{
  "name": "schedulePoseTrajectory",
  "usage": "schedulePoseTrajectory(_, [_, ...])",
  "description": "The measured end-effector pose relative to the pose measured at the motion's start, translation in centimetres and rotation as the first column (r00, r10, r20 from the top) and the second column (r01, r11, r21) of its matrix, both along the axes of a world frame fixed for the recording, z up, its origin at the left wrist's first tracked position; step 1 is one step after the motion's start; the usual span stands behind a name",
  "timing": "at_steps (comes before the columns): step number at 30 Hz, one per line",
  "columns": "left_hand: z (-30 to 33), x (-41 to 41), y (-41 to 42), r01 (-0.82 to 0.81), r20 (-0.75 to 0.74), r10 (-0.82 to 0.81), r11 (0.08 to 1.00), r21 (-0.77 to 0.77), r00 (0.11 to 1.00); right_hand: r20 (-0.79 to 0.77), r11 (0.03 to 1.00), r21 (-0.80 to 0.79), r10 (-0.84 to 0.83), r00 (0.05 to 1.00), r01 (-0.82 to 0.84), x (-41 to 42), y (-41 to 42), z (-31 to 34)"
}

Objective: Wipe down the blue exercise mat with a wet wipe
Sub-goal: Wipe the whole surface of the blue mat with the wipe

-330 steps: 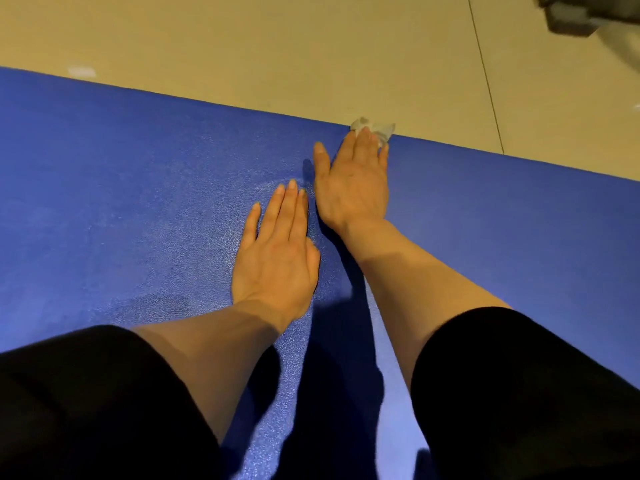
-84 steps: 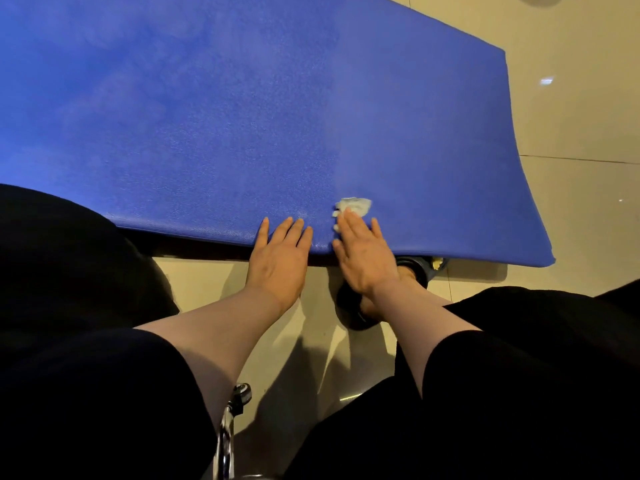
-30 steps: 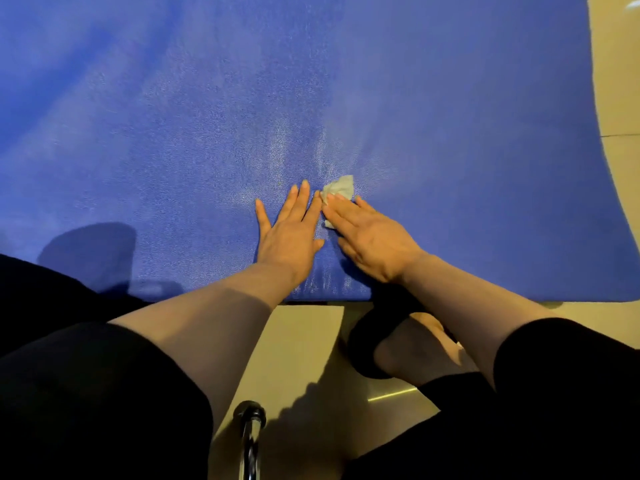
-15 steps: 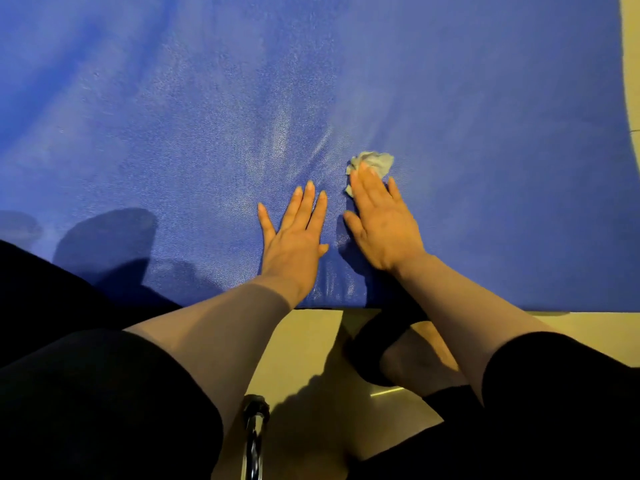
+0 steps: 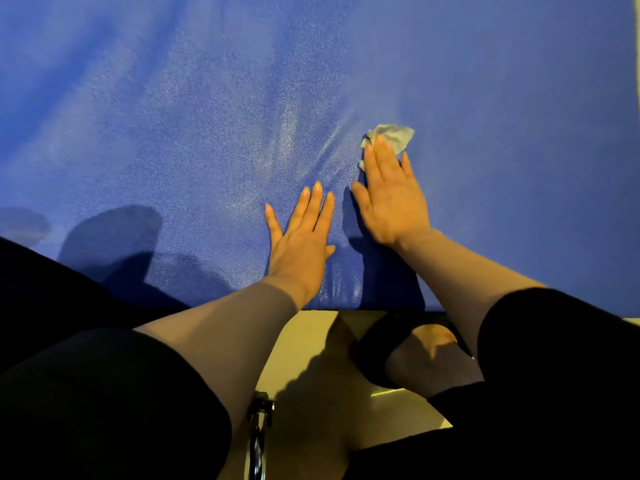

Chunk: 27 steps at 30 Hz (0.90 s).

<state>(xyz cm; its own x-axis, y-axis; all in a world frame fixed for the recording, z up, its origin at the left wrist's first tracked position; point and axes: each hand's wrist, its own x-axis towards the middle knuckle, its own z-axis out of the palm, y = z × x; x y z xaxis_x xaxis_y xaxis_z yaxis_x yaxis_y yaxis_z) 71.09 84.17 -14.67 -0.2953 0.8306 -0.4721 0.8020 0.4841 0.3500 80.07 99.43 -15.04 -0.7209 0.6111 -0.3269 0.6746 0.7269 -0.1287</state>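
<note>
The fingers (image 5: 384,157) of the right hand (image 5: 389,199) lie straight and close together, pressed flat on a crumpled pale wet wipe (image 5: 394,136) so that the wipe is pinned against the blue exercise mat (image 5: 173,116). Only the far and left edges of the wipe show past the fingertips; the rest is under the hand. The thumb sticks out to the left, flat on the mat.

Just left of the wipe and a little nearer the mat's near edge, the left hand (image 5: 301,244) rests palm-down on the mat with nothing under it. Its fingers (image 5: 313,206) are straight, the three middle ones side by side, the little finger and the thumb spread away.

Both bare forearms run back over the mat's near edge into black sleeves (image 5: 104,403). The mat surface left of the wipe shows streaky sheen fanning outward, and dark shadows lie on the mat far to the left of the wipe near the same edge.

Below the mat's near edge is pale floor (image 5: 311,341). On it, nearly straight back from the wipe, sits a foot in a black slipper (image 5: 377,341). A shiny metal tube (image 5: 258,441) stands up at the bottom, well back from the wipe.
</note>
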Motion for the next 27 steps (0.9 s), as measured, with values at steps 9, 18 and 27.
schedulePoseTrajectory(9, [0.4,0.2,0.6,-0.013,-0.014,0.013,1.0,0.003,1.0,-0.025,0.99,-0.026,0.135,0.99,-0.136,-0.3,-1.8,0.4])
schedulePoseTrajectory(18, [0.5,-0.5,0.1,0.002,-0.034,0.0,0.999,0.051,0.999,0.157,0.904,-0.112,0.426,0.891,-0.412,-0.2,3.6,2.0])
schedulePoseTrajectory(27, [1.8,-2.7,5.4,-0.277,0.018,0.282,0.924,0.264,0.959,0.109,0.757,-0.332,0.623,0.774,-0.563,1.7,5.7,4.1])
